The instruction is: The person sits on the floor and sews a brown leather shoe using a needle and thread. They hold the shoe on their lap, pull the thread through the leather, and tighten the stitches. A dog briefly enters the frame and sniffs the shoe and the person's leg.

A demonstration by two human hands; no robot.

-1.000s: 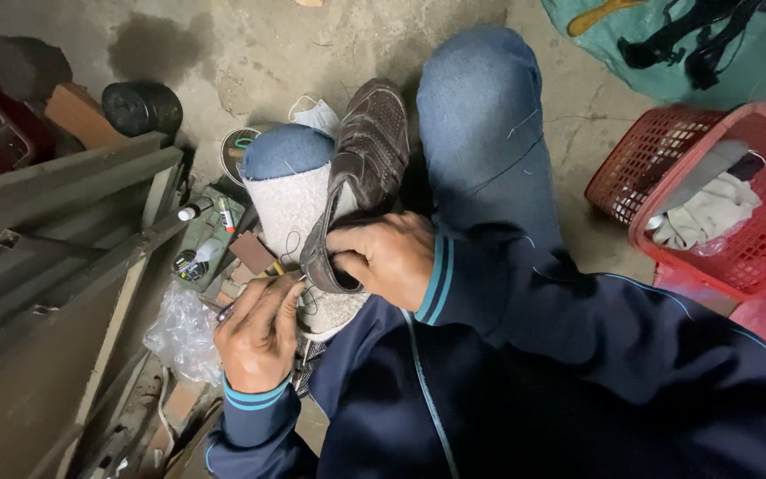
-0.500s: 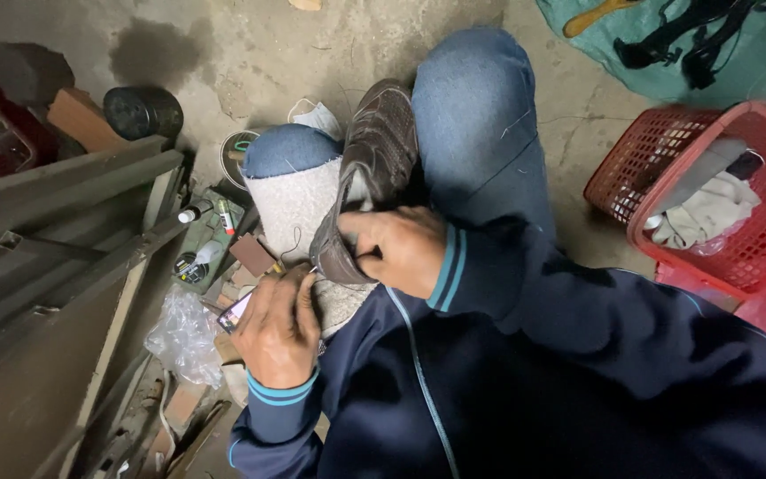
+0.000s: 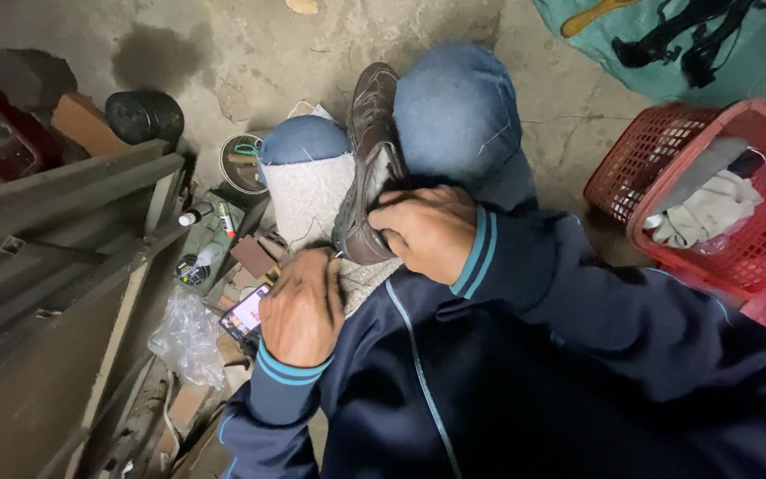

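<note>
My right hand [image 3: 427, 232] now clamps the worn brown leather shoe [image 3: 370, 168] between my knees; it's swung upright. Left hand [image 3: 301, 306], fist-closed beside its heel, has drawn back, grip contents unclear.

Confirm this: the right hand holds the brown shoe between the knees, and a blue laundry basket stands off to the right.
The basket is red, not blue, as the head view shows. The rest holds: the right hand holds the brown shoe between the knees.
</note>
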